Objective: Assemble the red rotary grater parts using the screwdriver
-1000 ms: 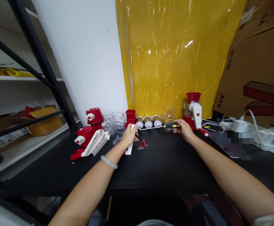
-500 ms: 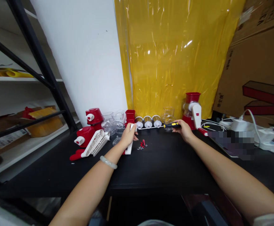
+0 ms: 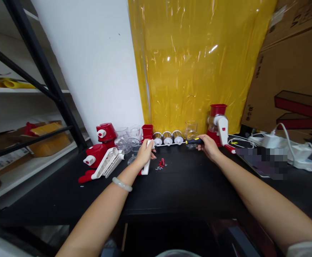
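A: Left hand?

B: Left hand [image 3: 145, 154], centre of frame: fingers grasping an upright white plastic part [image 3: 146, 167]. The hand covers its middle; only the top and the foot show, with a red piece partly hidden at lower left.

A: Right hand?

B: Right hand [image 3: 208, 145], right of centre: fingers closed on the black-and-yellow handle of a screwdriver [image 3: 192, 141]. Handle end hidden in the grip.

A: Tip contact?

B: Cannot tell. The shaft runs leftward, nearly level, to the top of the white part; the tip is too small to resolve.

A: Nearby?

B: Screws and small red pieces [image 3: 161, 164] lie just right of the left hand, too small to count. Behind the shaft, three metal drums [image 3: 167, 137], lower edges partly covered.

A: Frame edges?

B: Cardboard box [image 3: 292, 67], upper right, cut off. Tablet [image 3: 248, 160], lower right, screen partly pixelated.
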### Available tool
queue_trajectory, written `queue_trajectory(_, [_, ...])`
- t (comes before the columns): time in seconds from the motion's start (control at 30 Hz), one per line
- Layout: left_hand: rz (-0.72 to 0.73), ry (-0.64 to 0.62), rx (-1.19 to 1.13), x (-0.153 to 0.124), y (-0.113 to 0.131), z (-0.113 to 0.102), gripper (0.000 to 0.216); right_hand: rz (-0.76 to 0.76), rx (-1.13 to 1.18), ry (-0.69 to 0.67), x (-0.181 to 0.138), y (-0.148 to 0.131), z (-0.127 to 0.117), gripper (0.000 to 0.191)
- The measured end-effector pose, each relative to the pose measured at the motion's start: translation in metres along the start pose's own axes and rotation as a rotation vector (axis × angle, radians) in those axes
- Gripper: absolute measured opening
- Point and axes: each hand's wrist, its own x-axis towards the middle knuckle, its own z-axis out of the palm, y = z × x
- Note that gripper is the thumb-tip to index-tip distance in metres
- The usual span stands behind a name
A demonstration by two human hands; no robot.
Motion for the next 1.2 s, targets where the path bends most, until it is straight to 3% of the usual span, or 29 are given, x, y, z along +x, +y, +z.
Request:
queue_trajectory(0.2, [-0.028,0.015,-0.017,0.000,0.002,0.001,0.034,0.051,0.210,-0.095,-0.004,-0.008,-0.001,0.019])
queue_trajectory(0.27, [-0.027,0.021,-0.016,0.000,0.001,0.002,0.033,0.044,0.154,-0.081,-0.004,-0.008,-0.001,0.014])
queue_trajectory(0.37, [-0.042,0.033,-0.005,0.002,-0.001,0.001,0.032,0.032,-0.087,-0.033,-0.001,-0.005,-0.001,0.035])
queue_trajectory(0.43, [-0.056,0.036,-0.001,0.003,-0.002,0.001,0.032,-0.012,-0.188,-0.008,0.000,-0.002,-0.001,0.037])
queue_trajectory(0.6, [-0.058,0.031,0.004,0.003,-0.002,0.000,0.033,0.066,0.105,-0.039,-0.001,-0.006,0.000,0.013])
queue_trajectory(0.73, [-0.036,0.018,0.003,0.002,-0.002,0.001,0.031,0.117,0.235,-0.115,-0.001,-0.007,-0.003,0.015])
queue_trajectory(0.93, [-0.044,0.019,0.013,0.002,-0.003,0.001,0.028,0.097,-0.156,-0.027,0.004,0.003,-0.006,0.042])
queue_trajectory(1.1, [-0.046,0.023,0.010,0.003,-0.003,0.000,0.028,0.132,0.047,-0.086,-0.002,-0.003,-0.003,0.013])
queue_trajectory(1.2, [-0.059,0.021,0.006,0.003,-0.003,0.001,0.027,0.187,0.161,-0.118,-0.004,-0.005,-0.003,0.016])
